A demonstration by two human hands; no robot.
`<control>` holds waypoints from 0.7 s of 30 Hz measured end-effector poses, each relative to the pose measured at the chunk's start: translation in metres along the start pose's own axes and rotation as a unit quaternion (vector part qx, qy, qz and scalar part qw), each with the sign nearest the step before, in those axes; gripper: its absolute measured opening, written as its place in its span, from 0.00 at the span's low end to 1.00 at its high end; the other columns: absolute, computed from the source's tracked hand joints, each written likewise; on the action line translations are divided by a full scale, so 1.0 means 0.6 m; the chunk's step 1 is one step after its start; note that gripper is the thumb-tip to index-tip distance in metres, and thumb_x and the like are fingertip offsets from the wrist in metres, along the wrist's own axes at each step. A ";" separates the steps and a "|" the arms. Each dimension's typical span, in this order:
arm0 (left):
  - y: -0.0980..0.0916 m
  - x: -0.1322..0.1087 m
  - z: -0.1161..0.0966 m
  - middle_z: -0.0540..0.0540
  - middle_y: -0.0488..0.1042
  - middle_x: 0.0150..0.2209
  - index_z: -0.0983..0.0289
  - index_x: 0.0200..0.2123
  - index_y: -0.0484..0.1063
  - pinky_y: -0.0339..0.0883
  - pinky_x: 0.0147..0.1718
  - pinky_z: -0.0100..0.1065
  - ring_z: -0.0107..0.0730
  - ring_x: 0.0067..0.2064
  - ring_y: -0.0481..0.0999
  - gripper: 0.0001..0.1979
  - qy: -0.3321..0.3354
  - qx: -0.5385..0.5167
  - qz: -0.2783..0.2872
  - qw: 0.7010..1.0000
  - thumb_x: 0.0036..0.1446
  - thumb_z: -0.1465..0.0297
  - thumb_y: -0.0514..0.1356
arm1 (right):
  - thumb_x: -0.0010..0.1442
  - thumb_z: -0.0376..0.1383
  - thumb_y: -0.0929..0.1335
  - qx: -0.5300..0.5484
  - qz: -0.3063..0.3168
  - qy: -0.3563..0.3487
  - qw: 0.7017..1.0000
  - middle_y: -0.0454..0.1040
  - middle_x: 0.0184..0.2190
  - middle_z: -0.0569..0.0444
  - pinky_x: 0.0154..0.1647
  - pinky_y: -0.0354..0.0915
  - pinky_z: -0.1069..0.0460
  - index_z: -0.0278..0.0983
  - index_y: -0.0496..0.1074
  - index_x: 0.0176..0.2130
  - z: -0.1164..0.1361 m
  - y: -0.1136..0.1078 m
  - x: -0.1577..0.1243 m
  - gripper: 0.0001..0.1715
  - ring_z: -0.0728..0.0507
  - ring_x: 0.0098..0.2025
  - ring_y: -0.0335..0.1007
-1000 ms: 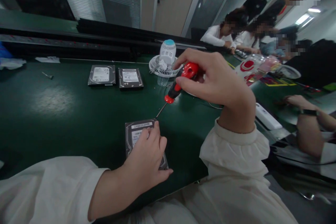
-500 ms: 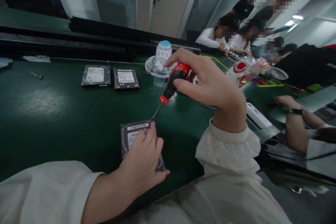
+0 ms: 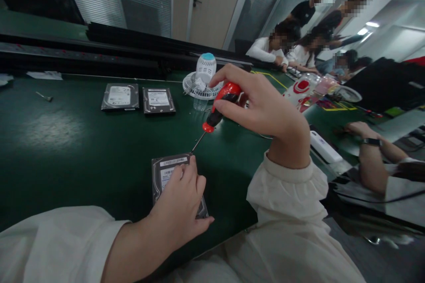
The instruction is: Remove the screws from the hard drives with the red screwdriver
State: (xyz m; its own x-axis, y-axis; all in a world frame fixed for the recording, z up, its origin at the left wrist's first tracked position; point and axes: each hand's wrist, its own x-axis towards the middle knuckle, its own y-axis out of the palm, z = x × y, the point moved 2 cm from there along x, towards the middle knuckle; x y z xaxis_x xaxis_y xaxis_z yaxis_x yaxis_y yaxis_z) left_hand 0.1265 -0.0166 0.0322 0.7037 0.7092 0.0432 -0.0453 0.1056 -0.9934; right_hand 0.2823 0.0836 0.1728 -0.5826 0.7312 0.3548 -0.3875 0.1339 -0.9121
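My left hand point(image 3: 181, 201) lies over a hard drive point(image 3: 163, 173) on the green table, holding it down. Its index fingertip rests at the drive's far right corner, and the thumb is at the near right edge. A red and black screwdriver point(image 3: 215, 118) is gripped by my right hand point(image 3: 262, 106), thumb and fingers round the handle. The screwdriver leans, its tip touching down at the drive's far right corner beside my left index finger. Much of the drive's label is hidden under my left hand.
Two more hard drives, one point(image 3: 120, 96) left of the other point(image 3: 159, 100), lie farther back. Behind my right hand stands a white fan point(image 3: 206, 68). A small brush-like item point(image 3: 44, 96) lies left. At right are a white box point(image 3: 325, 147) and another person's arm point(image 3: 375, 154).
The screwdriver handle has turned slightly in my right hand, its red and black pattern shifted, and my thumb has moved a little leftward. The tip and the drive stay together; the view shifts slightly.
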 end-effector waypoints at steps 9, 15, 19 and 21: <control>-0.001 0.005 -0.001 0.82 0.65 0.65 0.75 0.50 0.78 0.65 0.54 0.54 0.69 0.63 0.68 0.39 -0.007 -0.029 0.030 0.999 0.54 0.43 0.60 | 0.59 0.38 0.68 0.007 0.006 -0.010 1.000 0.68 0.32 0.58 0.36 0.55 0.53 0.35 0.68 0.47 0.000 -0.002 0.000 0.16 0.53 0.29 0.56; -0.002 0.005 -0.002 0.81 0.64 0.65 0.75 0.50 0.78 0.65 0.54 0.55 0.69 0.62 0.69 0.39 -0.005 -0.034 0.037 0.999 0.55 0.43 0.60 | 0.62 0.38 0.66 0.004 0.006 0.004 1.000 0.65 0.28 0.59 0.35 0.54 0.53 0.34 0.69 0.43 0.001 -0.007 -0.001 0.11 0.54 0.28 0.55; -0.001 0.006 -0.001 0.84 0.63 0.65 0.76 0.50 0.77 0.65 0.53 0.55 0.70 0.61 0.70 0.39 -0.005 -0.032 0.034 0.999 0.54 0.43 0.60 | 0.60 0.36 0.67 0.021 0.020 -0.019 0.999 0.66 0.29 0.60 0.35 0.55 0.54 0.34 0.68 0.48 0.002 -0.006 -0.002 0.15 0.54 0.29 0.56; 0.000 0.006 -0.001 0.85 0.63 0.65 0.76 0.49 0.77 0.65 0.53 0.56 0.70 0.60 0.71 0.39 -0.003 -0.029 0.035 0.999 0.55 0.43 0.60 | 0.63 0.41 0.67 0.025 0.008 -0.023 0.999 0.69 0.31 0.57 0.37 0.56 0.54 0.33 0.70 0.43 0.002 -0.007 -0.002 0.14 0.54 0.31 0.58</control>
State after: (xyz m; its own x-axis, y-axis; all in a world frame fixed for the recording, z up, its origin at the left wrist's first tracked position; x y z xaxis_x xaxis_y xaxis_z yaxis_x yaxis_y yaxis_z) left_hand 0.1295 -0.0142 0.0325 0.6962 0.7174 -0.0253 -0.0519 0.0152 -0.9985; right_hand 0.2837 0.0814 0.1763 -0.6217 0.7009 0.3497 -0.4118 0.0873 -0.9071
